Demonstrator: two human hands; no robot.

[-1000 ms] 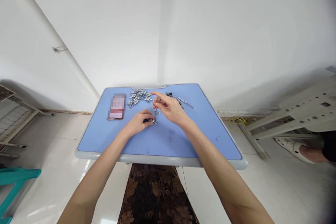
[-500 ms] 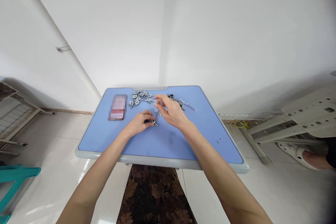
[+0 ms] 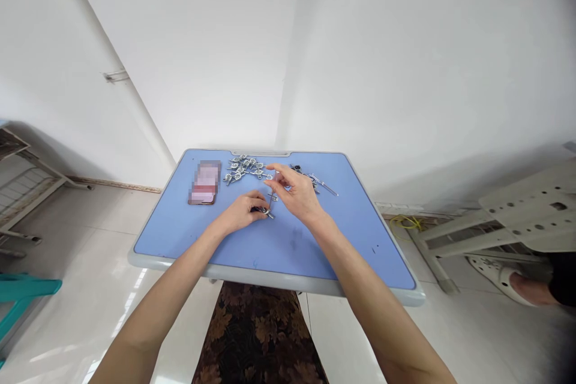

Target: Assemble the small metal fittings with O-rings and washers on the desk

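Note:
My left hand point(image 3: 245, 211) pinches a small metal part point(image 3: 267, 212) with a dark piece, low over the middle of the blue table point(image 3: 216, 252). Above it, my right hand point(image 3: 294, 192) has its fingers round a thin screwdriver point(image 3: 271, 197), whose tip points down at that part. Behind my hands lies a pile of small metal parts point(image 3: 243, 169). Another small metal piece point(image 3: 275, 197) rests between my hands. Dark and metal parts point(image 3: 296, 167), partly hidden by my right hand, sit beside thin clear-handled tools point(image 3: 324, 184).
A phone point(image 3: 205, 183) lies at the table's left. The white wall point(image 3: 225, 60) stands behind the table. A teal stool point(image 3: 27, 297) is at the lower left. At the right are a metal frame point(image 3: 436, 258), a yellow cable point(image 3: 407, 223) and a person's foot in a white clog point(image 3: 499, 276).
The view has shifted slightly. My hands stay on the same part, and my right thumb and fingers have shifted a little around the screwdriver.

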